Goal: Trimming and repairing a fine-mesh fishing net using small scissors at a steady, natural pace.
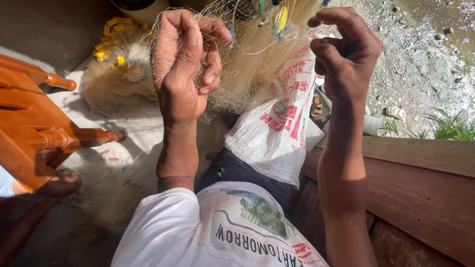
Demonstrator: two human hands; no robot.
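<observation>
At 12 o'clock, fine fishing net (247, 64) is held pinched in the closed left hand (185, 59) and right hand (346, 54); mesh-working judged underway, steady tension needed next.

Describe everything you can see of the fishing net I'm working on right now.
The fishing net is fine, pale, near-transparent mesh, like monofilament. It is stretched between the raised left hand, whose fingers are curled into it, and the right hand, which pinches a strand. More lies bunched in a fluffy heap on the floor at left, with small yellow floats attached. Part drapes over a white woven sack across the lap.
</observation>
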